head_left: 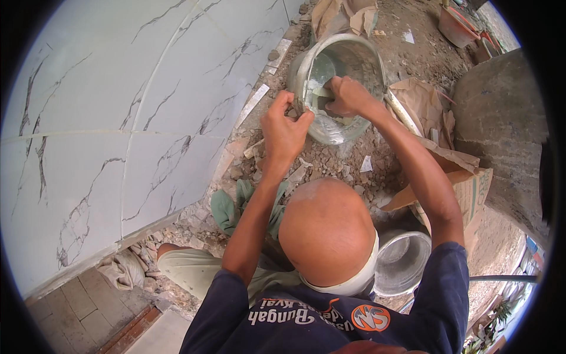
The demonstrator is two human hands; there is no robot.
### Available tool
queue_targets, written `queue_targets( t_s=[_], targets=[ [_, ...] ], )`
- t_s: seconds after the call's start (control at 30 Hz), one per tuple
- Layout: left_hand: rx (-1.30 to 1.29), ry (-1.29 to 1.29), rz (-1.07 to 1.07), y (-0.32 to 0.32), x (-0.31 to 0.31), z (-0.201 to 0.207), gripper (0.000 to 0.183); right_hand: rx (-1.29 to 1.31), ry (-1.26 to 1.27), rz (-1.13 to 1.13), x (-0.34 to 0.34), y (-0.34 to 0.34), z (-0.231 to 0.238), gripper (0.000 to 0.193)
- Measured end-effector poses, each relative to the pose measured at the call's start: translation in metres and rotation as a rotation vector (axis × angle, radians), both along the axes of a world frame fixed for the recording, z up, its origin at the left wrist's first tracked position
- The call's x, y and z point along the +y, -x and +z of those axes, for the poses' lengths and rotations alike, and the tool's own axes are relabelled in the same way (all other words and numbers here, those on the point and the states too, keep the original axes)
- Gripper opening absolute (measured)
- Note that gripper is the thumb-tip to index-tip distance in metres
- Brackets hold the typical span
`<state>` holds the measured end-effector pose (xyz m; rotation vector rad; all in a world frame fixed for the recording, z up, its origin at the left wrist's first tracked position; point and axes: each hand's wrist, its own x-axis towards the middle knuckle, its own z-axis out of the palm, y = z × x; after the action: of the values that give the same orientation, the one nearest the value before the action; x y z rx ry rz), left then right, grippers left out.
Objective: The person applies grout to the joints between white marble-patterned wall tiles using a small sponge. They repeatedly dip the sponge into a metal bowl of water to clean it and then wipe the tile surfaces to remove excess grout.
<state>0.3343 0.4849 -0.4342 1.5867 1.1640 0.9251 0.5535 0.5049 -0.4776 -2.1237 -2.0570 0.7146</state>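
A translucent greenish bucket (342,39) stands tilted on rubble, its mouth facing me, with pale wet residue on the inner wall. My left hand (287,124) is closed at the bucket's left rim, fingers curled by the outside and thumb at the edge. Inside the bucket, my right hand (348,97) pinches a small flat piece (322,92), pale on top and darker below; the fingers hide most of it, so its kind is unclear. My bent knee (326,227) rises between my forearms.
White grey-veined tiles (100,177) cover the left side. A green cloth (224,210) lies by my left forearm. Right of my knee stands a metal basin (407,259), near a torn cardboard box (480,192). A large concrete cylinder (501,112) and a reddish tub (457,28) are farther right.
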Motion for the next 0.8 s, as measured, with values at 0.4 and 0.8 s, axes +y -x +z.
queue_targets(
  t_s=[0.4,0.8],
  targets=[
    [-0.145,0.302,0.219,0.089,0.011,0.027,0.021,1.376,-0.124,-0.118,0.006,-0.020,0.092,0.049],
    [0.031,0.416,0.521,0.204,-0.094,0.054,0.028,0.811,-1.403,-0.633,0.246,0.021,0.075,0.048]
  ],
)
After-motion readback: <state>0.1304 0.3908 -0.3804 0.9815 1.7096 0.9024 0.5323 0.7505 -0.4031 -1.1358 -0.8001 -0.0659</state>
